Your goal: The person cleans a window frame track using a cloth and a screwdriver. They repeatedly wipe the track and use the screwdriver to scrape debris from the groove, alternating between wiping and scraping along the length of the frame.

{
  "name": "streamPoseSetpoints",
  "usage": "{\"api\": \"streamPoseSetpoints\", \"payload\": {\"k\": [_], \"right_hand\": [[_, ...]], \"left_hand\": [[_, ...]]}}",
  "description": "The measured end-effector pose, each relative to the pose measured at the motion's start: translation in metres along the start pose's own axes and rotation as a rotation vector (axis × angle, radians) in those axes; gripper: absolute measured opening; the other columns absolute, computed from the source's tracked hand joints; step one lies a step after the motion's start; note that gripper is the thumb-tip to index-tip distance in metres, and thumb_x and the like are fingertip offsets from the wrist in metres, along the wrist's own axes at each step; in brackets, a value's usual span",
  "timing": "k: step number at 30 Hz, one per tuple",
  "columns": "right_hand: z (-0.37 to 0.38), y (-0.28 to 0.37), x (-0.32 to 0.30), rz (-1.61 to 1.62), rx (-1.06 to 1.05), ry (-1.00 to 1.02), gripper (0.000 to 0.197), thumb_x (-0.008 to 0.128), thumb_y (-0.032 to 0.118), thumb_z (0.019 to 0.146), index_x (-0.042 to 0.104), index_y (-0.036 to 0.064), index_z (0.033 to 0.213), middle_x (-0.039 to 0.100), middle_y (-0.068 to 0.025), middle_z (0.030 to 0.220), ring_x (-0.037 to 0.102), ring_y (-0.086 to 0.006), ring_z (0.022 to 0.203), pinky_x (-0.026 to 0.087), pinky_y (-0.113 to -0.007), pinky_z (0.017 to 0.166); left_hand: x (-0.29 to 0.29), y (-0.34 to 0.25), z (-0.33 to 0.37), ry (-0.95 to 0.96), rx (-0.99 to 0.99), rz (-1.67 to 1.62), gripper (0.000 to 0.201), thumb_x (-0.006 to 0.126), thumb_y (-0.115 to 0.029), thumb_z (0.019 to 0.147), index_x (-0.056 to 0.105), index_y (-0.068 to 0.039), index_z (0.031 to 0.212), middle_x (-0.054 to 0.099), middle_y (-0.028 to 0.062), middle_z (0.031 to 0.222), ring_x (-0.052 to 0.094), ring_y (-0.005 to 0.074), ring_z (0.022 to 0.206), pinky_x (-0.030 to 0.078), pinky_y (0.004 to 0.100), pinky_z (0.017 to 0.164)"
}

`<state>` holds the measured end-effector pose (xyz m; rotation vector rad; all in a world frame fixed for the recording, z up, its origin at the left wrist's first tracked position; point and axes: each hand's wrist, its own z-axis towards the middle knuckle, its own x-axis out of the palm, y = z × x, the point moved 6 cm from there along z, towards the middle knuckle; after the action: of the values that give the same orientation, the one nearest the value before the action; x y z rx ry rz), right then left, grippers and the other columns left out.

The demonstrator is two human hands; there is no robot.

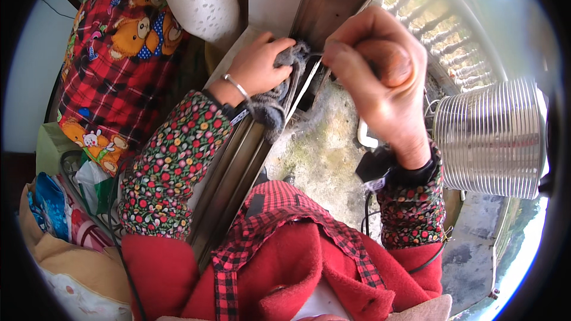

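My left hand (257, 68) is closed on a grey, fuzzy, cloth-like bundle (270, 113), held over the metal door track. Its fingers bend over the bundle's upper end, while the lower end hangs in a rounded lump. Higher and to the right, my right hand (380, 65) is closed, thumb and forefinger pinched together. From that pinch a thin dark strand (316, 54) runs left to the bundle; whether it is thread, wire or a tool I cannot tell. A narrow white strip (304, 90) slants between the hands; its ends are unclear.
The brown metal track (229, 172) runs beneath my left forearm. A ribbed metal drum (491, 138) stands at right, before a pale balustrade (458, 24). To the left are a checked bear-print cushion (128, 47) and several bags. A white patterned roll (199, 0) stands at the top.
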<state>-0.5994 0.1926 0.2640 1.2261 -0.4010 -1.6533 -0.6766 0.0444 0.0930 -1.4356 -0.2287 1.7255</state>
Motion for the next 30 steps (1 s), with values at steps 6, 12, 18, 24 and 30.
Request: {"api": "streamPoseSetpoints", "payload": {"k": [6, 12, 18, 24, 30], "right_hand": [[-0.023, -0.008, -0.020, 0.476, 0.018, 0.080, 0.008, 0.065, 0.002, 0.081, 0.057, 0.0018, 0.079, 0.064, -0.0054, 0.078, 0.056, -0.0108, 0.070, 0.046, -0.026, 0.067], [-0.017, 0.004, -0.009, 0.160, -0.019, 0.102, 0.009, 0.062, 0.000, 0.081, 0.053, -0.0010, 0.081, 0.064, -0.0116, 0.079, 0.058, -0.0137, 0.073, 0.043, -0.026, 0.064], [0.020, 0.016, 0.027, 0.098, 0.066, 0.240, 0.009, 0.067, 0.006, 0.083, 0.060, 0.0005, 0.080, 0.057, 0.0024, 0.065, 0.052, -0.0023, 0.062, 0.041, -0.023, 0.056], [0.035, 0.028, 0.028, 0.248, 0.092, 0.203, 0.010, 0.062, 0.005, 0.082, 0.058, -0.0008, 0.075, 0.062, -0.0020, 0.065, 0.058, -0.0059, 0.064, 0.045, -0.025, 0.056], [0.036, 0.022, 0.034, 0.098, 0.112, 0.258, 0.009, 0.066, 0.008, 0.081, 0.061, 0.0018, 0.077, 0.058, 0.0035, 0.065, 0.052, -0.0017, 0.064, 0.041, -0.022, 0.057]], "left_hand": [[-0.011, -0.008, -0.023, 0.274, 0.106, -0.102, 0.040, 0.069, -0.016, 0.074, 0.067, -0.004, 0.112, 0.063, 0.0194, 0.093, 0.063, 0.0380, 0.090, 0.051, 0.0420, 0.080], [-0.017, 0.003, -0.015, 0.109, 0.014, -0.156, 0.047, 0.074, -0.017, 0.076, 0.065, -0.002, 0.120, 0.068, 0.0186, 0.112, 0.065, 0.0331, 0.107, 0.050, 0.0382, 0.094], [0.019, 0.027, 0.012, 0.204, 0.042, -0.281, 0.045, 0.069, -0.020, 0.072, 0.070, -0.005, 0.114, 0.072, 0.0217, 0.097, 0.070, 0.0355, 0.090, 0.055, 0.0396, 0.083], [0.012, 0.042, -0.008, 0.103, 0.093, -0.383, 0.047, 0.073, -0.023, 0.073, 0.068, -0.004, 0.116, 0.071, 0.0204, 0.098, 0.070, 0.0326, 0.090, 0.054, 0.0378, 0.084], [0.028, 0.030, 0.017, 0.094, 0.064, -0.413, 0.046, 0.070, -0.021, 0.073, 0.068, -0.003, 0.115, 0.071, 0.0226, 0.096, 0.070, 0.0355, 0.089, 0.055, 0.0392, 0.083]]}}
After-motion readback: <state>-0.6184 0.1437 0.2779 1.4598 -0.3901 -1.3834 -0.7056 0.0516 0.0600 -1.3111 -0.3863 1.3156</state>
